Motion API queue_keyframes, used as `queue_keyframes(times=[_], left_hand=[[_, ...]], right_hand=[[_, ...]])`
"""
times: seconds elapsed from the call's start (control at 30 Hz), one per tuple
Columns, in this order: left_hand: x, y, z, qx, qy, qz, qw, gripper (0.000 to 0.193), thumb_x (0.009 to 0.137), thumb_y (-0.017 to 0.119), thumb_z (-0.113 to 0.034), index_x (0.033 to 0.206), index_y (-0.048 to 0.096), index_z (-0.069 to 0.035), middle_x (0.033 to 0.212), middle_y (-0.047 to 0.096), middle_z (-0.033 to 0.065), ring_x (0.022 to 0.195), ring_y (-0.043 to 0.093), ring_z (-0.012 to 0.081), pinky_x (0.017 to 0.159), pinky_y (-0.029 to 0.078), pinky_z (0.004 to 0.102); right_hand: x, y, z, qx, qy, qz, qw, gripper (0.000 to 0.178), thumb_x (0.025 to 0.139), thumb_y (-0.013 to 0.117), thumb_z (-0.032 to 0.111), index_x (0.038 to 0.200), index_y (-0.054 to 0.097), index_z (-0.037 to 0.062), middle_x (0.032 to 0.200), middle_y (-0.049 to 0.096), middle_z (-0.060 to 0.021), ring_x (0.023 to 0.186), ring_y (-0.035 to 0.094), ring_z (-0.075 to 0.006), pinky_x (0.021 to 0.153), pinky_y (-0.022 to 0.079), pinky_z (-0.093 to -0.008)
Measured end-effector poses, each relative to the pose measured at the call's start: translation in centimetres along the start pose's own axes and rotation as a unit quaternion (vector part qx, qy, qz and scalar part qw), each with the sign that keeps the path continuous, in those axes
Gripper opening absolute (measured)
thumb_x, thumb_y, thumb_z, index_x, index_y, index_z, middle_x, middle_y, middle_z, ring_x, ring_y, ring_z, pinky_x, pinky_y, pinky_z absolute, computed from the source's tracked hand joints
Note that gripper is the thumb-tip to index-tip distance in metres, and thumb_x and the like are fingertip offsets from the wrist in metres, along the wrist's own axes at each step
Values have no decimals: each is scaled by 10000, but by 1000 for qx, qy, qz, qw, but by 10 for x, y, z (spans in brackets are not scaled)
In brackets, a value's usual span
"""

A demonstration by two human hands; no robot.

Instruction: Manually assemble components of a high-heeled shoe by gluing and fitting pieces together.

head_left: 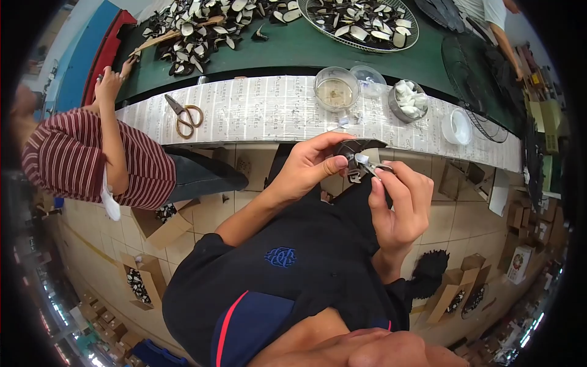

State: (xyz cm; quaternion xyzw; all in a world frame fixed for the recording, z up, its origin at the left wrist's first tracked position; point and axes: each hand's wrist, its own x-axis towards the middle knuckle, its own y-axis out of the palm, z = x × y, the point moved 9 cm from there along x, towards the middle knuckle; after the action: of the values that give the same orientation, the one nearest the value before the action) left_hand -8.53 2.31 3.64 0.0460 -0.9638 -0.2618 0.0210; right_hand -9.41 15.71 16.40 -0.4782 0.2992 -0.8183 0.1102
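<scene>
My left hand point(309, 166) is closed around a dark shoe part point(362, 145), thumb pressing near its edge. A shiny metal piece like a buckle point(354, 177) hangs at the part's lower side. My right hand point(403, 205) pinches a slim metal tool point(380, 166) that looks like tweezers. At the tool's tip a small white wad point(362, 158) touches the dark part. The fingers hide most of the tool. Both hands are held just off the near edge of the paper-covered bench point(257, 113).
On the bench are scissors point(184, 116), a tub of cloudy liquid point(337, 89), a bowl of white wads point(408, 101) and a clear tub point(457, 127). Shoe parts point(195, 37) and a wire basket point(361, 46) lie on the green table. A striped-shirt person point(104, 156) stands left; another person's arm point(504, 46) shows far right.
</scene>
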Motion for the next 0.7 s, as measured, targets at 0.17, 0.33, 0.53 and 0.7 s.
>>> queue_keyframes(times=[0.17, 0.33, 0.53, 0.7], left_hand=[[2, 6, 2, 16, 6, 11, 1000, 359, 916, 606, -115, 1238, 523, 19, 1053, 592, 38, 878, 563, 86, 782, 484, 238], [0, 10, 0, 25, 11, 12, 1000, 375, 920, 600, -116, 1258, 504, 17, 1059, 587, 31, 913, 556, 81, 790, 481, 233], [-2, 10, 3, 36, 9, 15, 999, 377, 925, 594, -120, 1263, 498, 16, 1056, 587, 32, 903, 557, 79, 791, 478, 226], [-3, 6, 8, 40, 1, 12, 999, 379, 930, 586, -126, 1268, 493, 19, 1015, 602, 47, 868, 578, 88, 777, 488, 230]], right_hand=[[-5, 0, -4, -20, 6, -2, 1000, 179, 727, 731, 47, 887, 656, 18, 896, 641, -99, 726, 584, -233, 665, 436, -339], [-9, -2, -20, 49, 79, -15, 996, 162, 734, 721, 23, 883, 659, 16, 897, 650, -106, 724, 582, -238, 661, 439, -324], [-15, -7, -32, 135, 132, -20, 982, 136, 751, 702, 5, 881, 663, 7, 886, 658, -111, 729, 583, -225, 654, 445, -305], [-17, -14, -36, 208, 167, -23, 963, 101, 772, 677, -5, 869, 652, -18, 890, 659, -132, 755, 591, -212, 674, 461, -282]])
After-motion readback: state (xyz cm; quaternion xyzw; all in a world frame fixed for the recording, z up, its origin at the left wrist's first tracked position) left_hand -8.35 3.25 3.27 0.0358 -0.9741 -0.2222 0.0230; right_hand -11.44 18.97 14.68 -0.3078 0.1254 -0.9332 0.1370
